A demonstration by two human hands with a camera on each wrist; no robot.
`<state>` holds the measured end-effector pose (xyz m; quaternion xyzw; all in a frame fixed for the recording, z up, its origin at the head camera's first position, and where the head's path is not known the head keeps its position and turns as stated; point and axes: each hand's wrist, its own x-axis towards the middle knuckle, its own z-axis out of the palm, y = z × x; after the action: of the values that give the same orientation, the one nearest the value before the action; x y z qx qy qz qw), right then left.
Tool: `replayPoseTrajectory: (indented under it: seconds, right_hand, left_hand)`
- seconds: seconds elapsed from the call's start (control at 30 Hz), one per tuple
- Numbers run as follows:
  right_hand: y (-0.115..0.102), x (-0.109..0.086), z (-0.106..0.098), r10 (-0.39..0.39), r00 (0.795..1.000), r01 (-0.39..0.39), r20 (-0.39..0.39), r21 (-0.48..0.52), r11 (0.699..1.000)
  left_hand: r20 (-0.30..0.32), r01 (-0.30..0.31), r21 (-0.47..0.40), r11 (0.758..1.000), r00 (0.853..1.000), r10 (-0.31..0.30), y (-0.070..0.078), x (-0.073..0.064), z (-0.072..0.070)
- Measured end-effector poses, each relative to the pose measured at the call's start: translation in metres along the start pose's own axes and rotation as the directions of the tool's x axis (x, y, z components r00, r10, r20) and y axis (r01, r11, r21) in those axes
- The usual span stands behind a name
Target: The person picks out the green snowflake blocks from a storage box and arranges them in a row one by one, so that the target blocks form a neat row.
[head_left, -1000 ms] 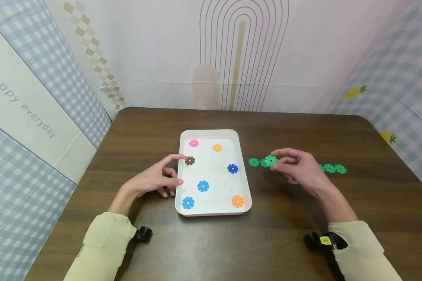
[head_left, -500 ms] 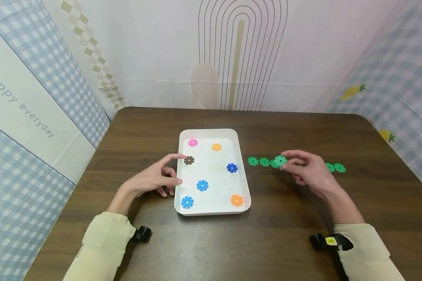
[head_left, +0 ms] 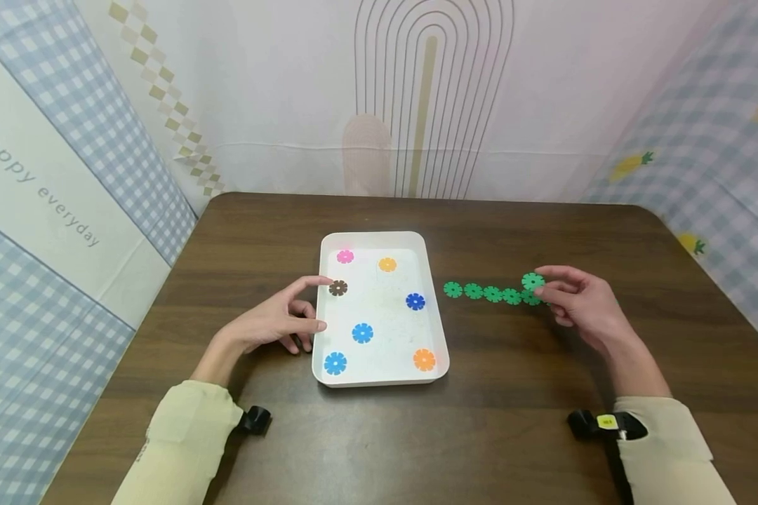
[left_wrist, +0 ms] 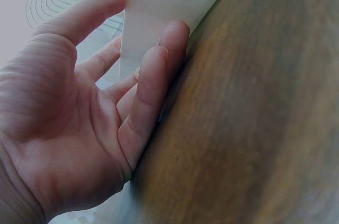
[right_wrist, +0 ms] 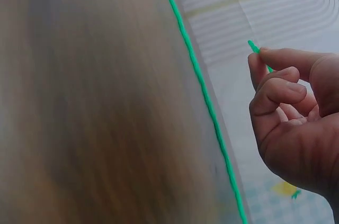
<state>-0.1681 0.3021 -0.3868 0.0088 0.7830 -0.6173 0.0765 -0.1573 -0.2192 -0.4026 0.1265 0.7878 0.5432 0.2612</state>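
A white tray (head_left: 379, 379) lies on the table; several flower-shaped plastic discs are inside it. My left hand (head_left: 278, 319) holds its left rim, thumb and index finger over the edge and the other fingers bent against the outer wall. In the left wrist view, the fingers of the left hand (left_wrist: 79, 107) meet the tray's pale side (left_wrist: 159, 12). Between thumb and index finger, my right hand (head_left: 581, 301) pinches a green flower disc (head_left: 533, 281), edge-on in the right wrist view (right_wrist: 253, 47). Below it runs a row of linked green discs (head_left: 493, 294), its right end hidden by the hand.
Inside the tray are a pink disc (head_left: 344, 257), a brown disc (head_left: 337, 288), a dark blue disc (head_left: 415, 301), light blue discs (head_left: 363, 333) and orange discs (head_left: 424, 360). The brown wooden table (head_left: 379, 449) ends at a patterned cloth backdrop (head_left: 278, 91).
My right hand has moved right along the green row with the pinched disc, uncovering more of the row's middle. The left hand stays at the tray's rim.
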Motion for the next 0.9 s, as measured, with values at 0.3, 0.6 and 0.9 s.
replayPoseTrajectory:
  seconds: [0.3,0.6,0.9]
  right_hand:
    - [0.011,-0.002,-0.037,0.05,0.994,-0.041,-0.101,0.082,0.996]
    - [0.02,-0.009,-0.071,0.133,0.958,-0.114,-0.254,0.088,0.99]
    - [0.034,-0.013,-0.098,0.258,0.893,-0.234,-0.368,0.11,0.966]
  left_hand:
    - [-0.004,0.004,0.007,1.0,1.0,-0.004,-0.001,0.0,-0.001]
    - [-0.003,0.004,0.017,1.0,1.0,-0.004,0.0,0.0,-0.001]
    - [-0.01,0.014,0.023,1.0,1.0,-0.014,0.0,0.0,-0.001]
